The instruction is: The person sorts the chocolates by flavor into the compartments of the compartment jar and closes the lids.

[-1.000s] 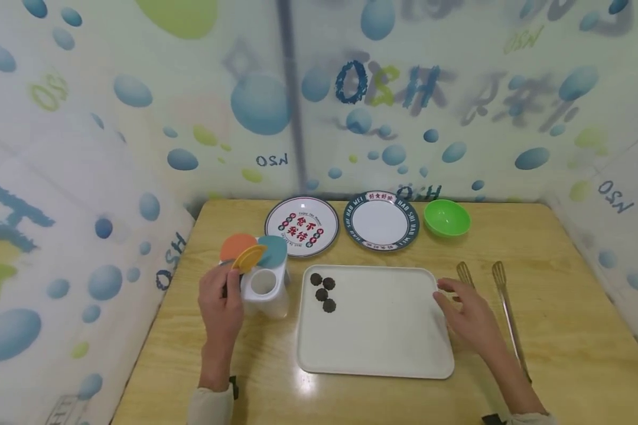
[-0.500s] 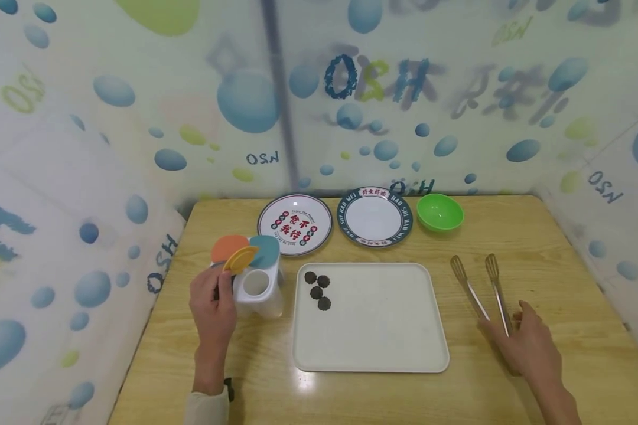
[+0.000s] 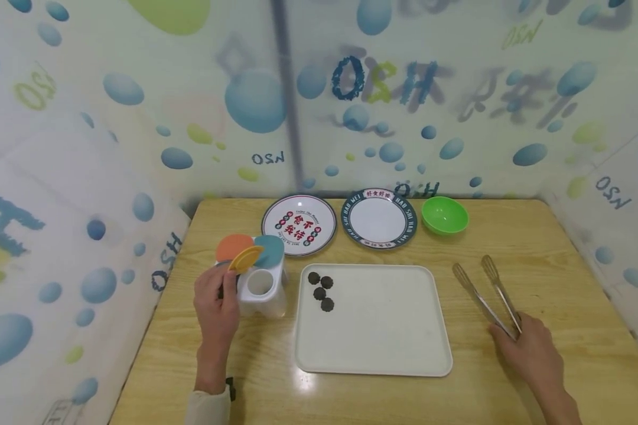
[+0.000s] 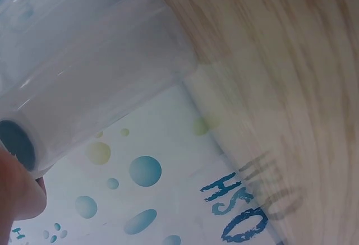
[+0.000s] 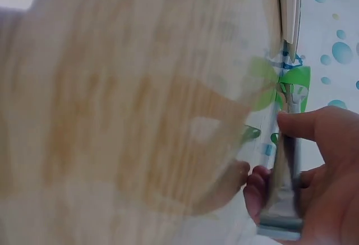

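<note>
My left hand (image 3: 216, 301) is at the near left, its thumb and fingers pinching the raised yellow lid (image 3: 246, 258) of a white multi-cup container (image 3: 272, 304). Below that lid one round cup stands uncovered; orange and teal lids cover cups behind it. In the left wrist view the container's clear side (image 4: 106, 71) fills the upper left. On the right, my right hand (image 3: 534, 357) grips metal tongs (image 3: 479, 298) near their joined end, the two arms spread apart and pointing away from me. The right wrist view shows thumb and fingers around the tongs (image 5: 283, 192).
A white tray (image 3: 372, 369) lies mid-table, bearing several small dark scalloped pieces (image 3: 319, 293) at its upper left. Behind it are a plate with red characters (image 3: 321, 219), a blue-rimmed plate (image 3: 379, 223) and a green bowl (image 3: 445, 216). Patterned walls (image 3: 191, 88) enclose the table.
My right hand has moved from the tray's right edge to the tongs and taken hold of them. My left hand keeps the yellow lid raised. The view has shifted slightly.
</note>
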`<state>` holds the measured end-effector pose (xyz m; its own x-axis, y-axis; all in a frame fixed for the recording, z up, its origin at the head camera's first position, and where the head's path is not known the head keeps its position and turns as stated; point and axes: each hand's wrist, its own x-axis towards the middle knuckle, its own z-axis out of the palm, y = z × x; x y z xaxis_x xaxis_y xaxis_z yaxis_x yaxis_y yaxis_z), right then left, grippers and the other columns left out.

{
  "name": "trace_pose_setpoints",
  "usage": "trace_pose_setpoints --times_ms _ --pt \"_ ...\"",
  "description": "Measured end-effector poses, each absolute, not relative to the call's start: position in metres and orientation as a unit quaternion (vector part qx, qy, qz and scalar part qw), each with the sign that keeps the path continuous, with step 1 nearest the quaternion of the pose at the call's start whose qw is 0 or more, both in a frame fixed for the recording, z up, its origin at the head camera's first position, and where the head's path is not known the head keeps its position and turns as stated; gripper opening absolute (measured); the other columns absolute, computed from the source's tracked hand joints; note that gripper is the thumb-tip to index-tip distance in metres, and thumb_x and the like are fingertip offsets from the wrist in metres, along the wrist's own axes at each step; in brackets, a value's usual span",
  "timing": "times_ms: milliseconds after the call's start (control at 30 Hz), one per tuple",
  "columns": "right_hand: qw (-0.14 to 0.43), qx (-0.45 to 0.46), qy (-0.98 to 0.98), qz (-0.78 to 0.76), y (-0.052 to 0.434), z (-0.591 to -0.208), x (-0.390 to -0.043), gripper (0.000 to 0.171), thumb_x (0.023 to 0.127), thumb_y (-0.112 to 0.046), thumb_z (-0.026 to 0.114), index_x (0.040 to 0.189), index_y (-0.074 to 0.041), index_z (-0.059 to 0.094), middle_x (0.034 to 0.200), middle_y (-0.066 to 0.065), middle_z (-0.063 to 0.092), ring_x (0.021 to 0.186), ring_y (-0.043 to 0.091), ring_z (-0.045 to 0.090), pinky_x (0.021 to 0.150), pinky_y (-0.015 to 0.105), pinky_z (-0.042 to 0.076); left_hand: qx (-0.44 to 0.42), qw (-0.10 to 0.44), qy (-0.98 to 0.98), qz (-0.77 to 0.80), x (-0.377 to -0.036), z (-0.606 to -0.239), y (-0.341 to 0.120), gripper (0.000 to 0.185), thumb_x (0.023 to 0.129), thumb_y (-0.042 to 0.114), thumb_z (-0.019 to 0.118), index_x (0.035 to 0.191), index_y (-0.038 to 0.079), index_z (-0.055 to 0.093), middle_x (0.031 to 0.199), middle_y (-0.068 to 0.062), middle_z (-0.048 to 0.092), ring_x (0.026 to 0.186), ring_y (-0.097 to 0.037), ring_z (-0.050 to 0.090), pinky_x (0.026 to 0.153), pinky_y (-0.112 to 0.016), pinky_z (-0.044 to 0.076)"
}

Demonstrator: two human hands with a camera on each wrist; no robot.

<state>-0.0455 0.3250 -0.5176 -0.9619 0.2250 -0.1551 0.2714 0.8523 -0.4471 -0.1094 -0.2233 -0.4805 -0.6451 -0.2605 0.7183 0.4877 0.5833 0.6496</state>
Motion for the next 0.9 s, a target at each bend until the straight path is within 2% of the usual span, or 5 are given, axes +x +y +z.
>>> trace_pose_setpoints --times_ms 100,200,533,767,900 --pt "0.034 0.129 0.956 -0.260 0.322 -0.515 -0.043 0.055 0.099 -0.050 0.054 0.109 0.005 0.052 0.077 0.011 0.055 0.057 0.017 0.045 0.044 0.032 0.035 -0.068 0.413 -0.790 -0.449 -0.109 -0.480 -0.223 0.016 0.093 -0.007 0.061 0.104 -0.004 0.072 0.102 -0.019 0.073 0.107 -0.026 0.062 0.105 -0.022 0.036" --pt "0.006 0.113 0.958 -0.263 0.314 -0.511 -0.043 0.055 0.100 -0.047 0.054 0.116 0.005 0.052 0.073 0.007 0.054 0.054 0.013 0.043 0.044 0.030 0.034 -0.061 0.413 -0.792 -0.446 -0.109 -0.479 -0.223 0.016 0.093 -0.006 0.061 0.104 -0.004 0.072 0.102 -0.019 0.073 0.108 -0.022 0.061 0.105 -0.021 0.036" --pt "-0.050 0.015 0.965 -0.256 0.270 -0.500 -0.058 0.030 0.094 -0.041 0.067 0.094 -0.012 0.056 0.063 -0.003 0.044 0.054 0.008 0.038 0.047 0.026 0.030 -0.065 0.414 -0.787 -0.453 -0.109 -0.478 -0.223 0.015 0.093 -0.005 0.061 0.103 -0.003 0.073 0.101 -0.019 0.073 0.106 -0.028 0.062 0.105 -0.022 0.036" --pt "-0.022 -0.062 0.967 -0.248 0.235 -0.503 -0.060 0.048 0.090 -0.044 0.072 0.123 -0.011 0.064 0.077 -0.007 0.057 0.062 0.006 0.043 0.052 0.025 0.033 -0.071 0.412 -0.785 -0.458 -0.109 -0.478 -0.223 0.015 0.093 -0.005 0.061 0.103 -0.004 0.073 0.101 -0.019 0.073 0.106 -0.031 0.062 0.104 -0.023 0.037" --pt "-0.032 -0.129 0.959 -0.251 0.217 -0.507 -0.060 0.042 0.083 -0.042 0.079 0.116 -0.017 0.069 0.074 -0.018 0.052 0.055 -0.004 0.034 0.048 0.019 0.030 -0.066 0.412 -0.787 -0.455 -0.109 -0.478 -0.222 0.014 0.094 -0.004 0.061 0.102 -0.005 0.072 0.101 -0.019 0.073 0.106 -0.032 0.062 0.105 -0.022 0.037"
